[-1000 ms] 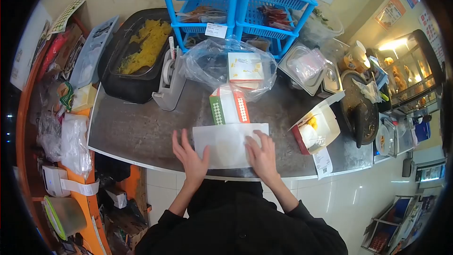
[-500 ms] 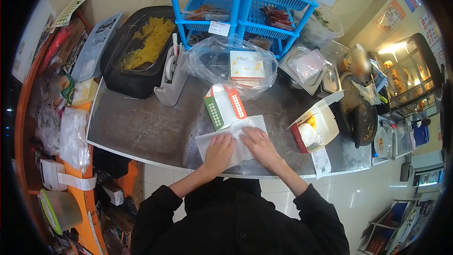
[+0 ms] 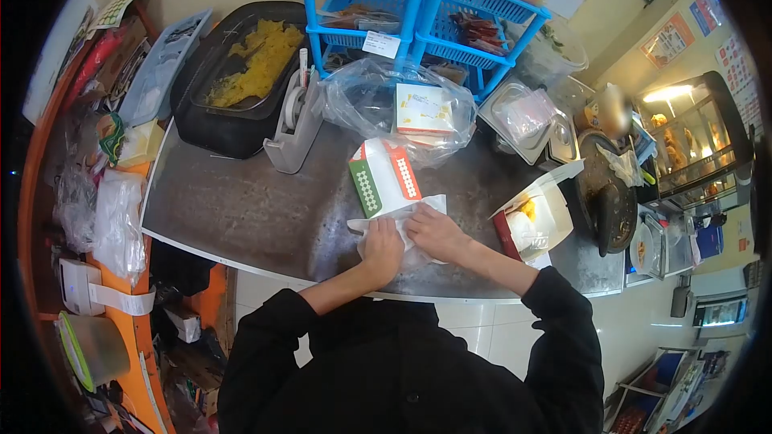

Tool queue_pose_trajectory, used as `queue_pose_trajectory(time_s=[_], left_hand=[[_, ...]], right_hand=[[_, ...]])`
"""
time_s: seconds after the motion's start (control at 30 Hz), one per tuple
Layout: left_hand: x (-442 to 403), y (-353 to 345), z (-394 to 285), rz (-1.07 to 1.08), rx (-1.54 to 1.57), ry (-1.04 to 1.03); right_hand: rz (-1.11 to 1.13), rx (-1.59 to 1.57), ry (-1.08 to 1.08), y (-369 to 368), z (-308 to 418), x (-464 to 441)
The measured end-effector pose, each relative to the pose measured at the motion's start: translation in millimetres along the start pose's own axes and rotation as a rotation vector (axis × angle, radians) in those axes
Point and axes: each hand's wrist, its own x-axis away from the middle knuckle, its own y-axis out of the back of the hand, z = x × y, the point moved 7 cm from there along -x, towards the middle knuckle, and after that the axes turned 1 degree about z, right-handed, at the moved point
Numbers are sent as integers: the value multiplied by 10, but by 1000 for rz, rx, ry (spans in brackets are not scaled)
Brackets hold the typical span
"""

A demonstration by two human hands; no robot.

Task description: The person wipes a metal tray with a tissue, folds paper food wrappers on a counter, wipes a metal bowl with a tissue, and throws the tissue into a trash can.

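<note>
My left hand [image 3: 382, 247] and right hand [image 3: 432, 231] curl on paper [image 3: 412, 256] just my side of the box [image 3: 388, 180], pinch unclear; apparently I'm folding, which calls next for even pressure.

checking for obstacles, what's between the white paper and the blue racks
In the head view, beyond the white paper is a red, green and white carton, then a clear plastic bag and a square white pack.
</note>
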Motion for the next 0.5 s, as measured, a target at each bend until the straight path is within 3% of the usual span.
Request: queue_pose_trajectory(time_s=[0.33, 0.5], left_hand=[[-5, 43, 19, 146, -30, 55], [-28, 58, 19, 212, -76, -10]], right_hand=[[-26, -28, -42, -2, -61, -16], [228, 59, -91, -109, 23, 14]])
